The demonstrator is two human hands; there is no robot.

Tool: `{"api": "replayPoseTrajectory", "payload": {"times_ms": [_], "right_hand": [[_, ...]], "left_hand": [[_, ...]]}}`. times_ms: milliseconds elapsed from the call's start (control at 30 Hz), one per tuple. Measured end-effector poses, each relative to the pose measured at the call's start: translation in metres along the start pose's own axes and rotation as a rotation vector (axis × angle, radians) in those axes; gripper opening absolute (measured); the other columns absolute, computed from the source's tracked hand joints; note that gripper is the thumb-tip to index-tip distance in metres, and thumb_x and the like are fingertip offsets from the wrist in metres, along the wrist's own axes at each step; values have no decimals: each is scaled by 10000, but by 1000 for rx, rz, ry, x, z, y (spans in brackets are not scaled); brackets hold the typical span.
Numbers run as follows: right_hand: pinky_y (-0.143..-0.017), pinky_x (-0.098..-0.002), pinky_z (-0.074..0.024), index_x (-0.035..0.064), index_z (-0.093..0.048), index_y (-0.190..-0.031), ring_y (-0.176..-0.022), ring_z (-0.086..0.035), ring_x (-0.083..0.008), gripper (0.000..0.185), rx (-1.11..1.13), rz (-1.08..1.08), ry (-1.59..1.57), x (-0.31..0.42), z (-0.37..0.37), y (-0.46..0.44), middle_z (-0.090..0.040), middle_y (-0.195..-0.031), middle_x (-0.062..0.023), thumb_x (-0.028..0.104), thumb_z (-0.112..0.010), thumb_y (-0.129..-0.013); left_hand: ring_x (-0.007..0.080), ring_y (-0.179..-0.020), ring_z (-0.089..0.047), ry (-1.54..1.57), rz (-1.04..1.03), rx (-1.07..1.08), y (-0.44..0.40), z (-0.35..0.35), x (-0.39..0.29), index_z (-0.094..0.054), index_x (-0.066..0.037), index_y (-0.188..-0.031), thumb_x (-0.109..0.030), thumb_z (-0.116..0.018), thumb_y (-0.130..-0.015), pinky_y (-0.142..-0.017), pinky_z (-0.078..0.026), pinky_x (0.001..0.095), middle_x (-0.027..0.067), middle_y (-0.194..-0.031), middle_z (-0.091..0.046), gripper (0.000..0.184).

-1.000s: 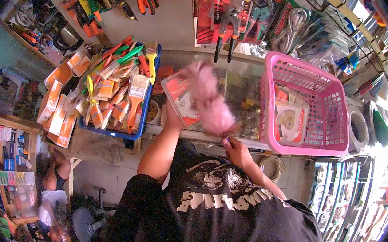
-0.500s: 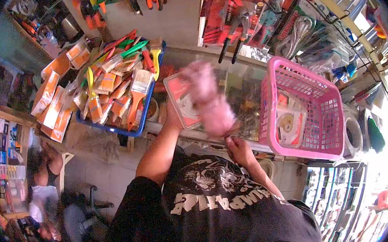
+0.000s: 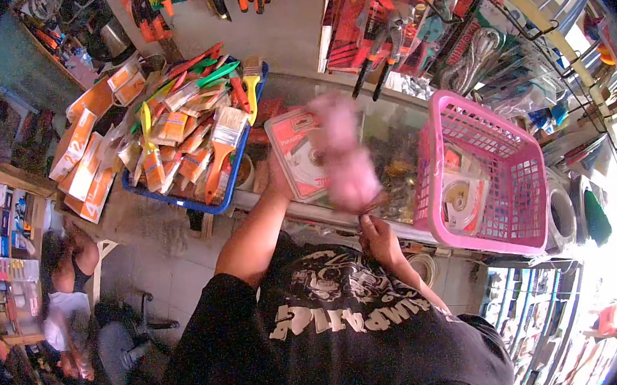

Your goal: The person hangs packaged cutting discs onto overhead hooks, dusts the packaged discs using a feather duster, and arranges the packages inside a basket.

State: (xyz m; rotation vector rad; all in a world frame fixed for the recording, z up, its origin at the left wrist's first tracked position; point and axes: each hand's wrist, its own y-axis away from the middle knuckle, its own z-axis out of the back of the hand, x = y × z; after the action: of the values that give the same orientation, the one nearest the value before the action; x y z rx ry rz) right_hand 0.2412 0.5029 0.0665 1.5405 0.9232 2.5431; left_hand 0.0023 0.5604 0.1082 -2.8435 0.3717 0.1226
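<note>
My left hand (image 3: 280,182) grips the lower left edge of a flat packaged disc (image 3: 291,143), a clear and red pack with a round pale disc inside. In my right hand (image 3: 379,239), closed around a thin dark handle, is a pink fluffy duster (image 3: 352,176). The duster is blurred by motion and overlaps the right side of the pack; whether it touches the pack I cannot tell. To the right stands a pink plastic basket (image 3: 436,171), with similar disc packs (image 3: 464,202) lying inside it.
A blue tray (image 3: 178,205) heaped with paintbrushes (image 3: 227,130) sits left of my hands, beside orange-and-white boxes (image 3: 85,174). Under my hands is a glass-topped counter (image 3: 392,127). Packaged pliers (image 3: 389,30) hang behind it. Another person (image 3: 66,316) is at the far left.
The duster has shifted slightly right across the pack, uncovering more of the disc. The pack has turned a little and my left hand has moved slightly right.
</note>
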Motion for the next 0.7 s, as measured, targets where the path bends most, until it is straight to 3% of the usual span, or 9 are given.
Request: {"api": "replayPoseTrajectory", "payload": {"times_ms": [33,100,233,333,400,500,533,633,700], "right_hand": [[-665,-371,-419,-30,-532,-823,-669,-495,-247,435,26,95,50,1,0,1,-530,-703,-181,384,-433,-912],[-663,-374,-422,-22,-541,-840,-666,-503,-250,454,79,285,149,1,-1,3,-542,-702,-171,409,-418,-912],[-680,-376,-430,-13,-555,-874,-682,-519,-278,416,74,84,76,4,-3,0,-547,-716,-180,378,-423,-921],[-452,-276,-367,36,-529,-772,-479,-431,-105,402,52,349,44,-16,-14,-12,-468,-560,-25,387,-417,-932],[-448,-273,-360,32,-512,-754,-484,-436,-104,419,118,335,92,-7,-8,-2,-465,-564,-25,398,-411,-932],[-474,-271,-362,31,-512,-761,-504,-438,-100,413,0,166,-23,3,-11,2,-463,-563,-21,394,-415,-931],[-473,-272,-361,30,-513,-762,-501,-437,-101,412,34,232,31,3,-10,2,-460,-557,-21,390,-410,-933],[-447,-269,-345,34,-510,-752,-473,-425,-101,415,119,347,77,-5,-9,1,-446,-536,-18,387,-398,-939],[-415,-261,-323,44,-503,-733,-442,-409,-96,419,116,234,-84,-11,-8,-4,-436,-525,-10,394,-402,-939]], "left_hand": [[279,-1098,-463,-145,-8,-139,-1,35,-2,-393,-64,-1279,-414,-417,-876,-953,-361,433,98,-1192,-496,534],[273,-1078,-470,-116,-11,-184,-1,28,-1,-403,-79,-1269,-433,-388,-880,-934,-367,439,89,-1184,-500,527],[262,-1038,-485,-62,-8,-270,-3,-10,3,-424,-108,-1249,-471,-332,-887,-895,-380,450,72,-1169,-506,520],[250,-1032,-488,-109,-52,-317,-2,-19,5,-429,-127,-1244,-478,-317,-893,-877,-393,446,74,-1181,-496,508],[261,-1046,-489,-132,-77,-218,-1,-2,5,-413,-120,-1263,-479,-322,-893,-905,-385,458,91,-1200,-483,524],[265,-1061,-491,-68,-38,-140,-1,8,0,-394,-109,-1285,-473,-328,-897,-932,-377,473,107,-1218,-469,536],[258,-1061,-491,18,27,-167,-1,6,-1,-390,-106,-1287,-465,-331,-899,-931,-377,477,108,-1218,-467,532],[277,-1136,-455,-707,-208,-326,-17,71,3,-384,-104,-1304,-468,-330,-897,-977,-334,477,99,-1295,-430,548],[275,-1123,-459,-447,-78,-115,-8,67,1,-376,-101,-1304,-451,-355,-898,-986,-330,459,88,-1269,-441,536]]}}
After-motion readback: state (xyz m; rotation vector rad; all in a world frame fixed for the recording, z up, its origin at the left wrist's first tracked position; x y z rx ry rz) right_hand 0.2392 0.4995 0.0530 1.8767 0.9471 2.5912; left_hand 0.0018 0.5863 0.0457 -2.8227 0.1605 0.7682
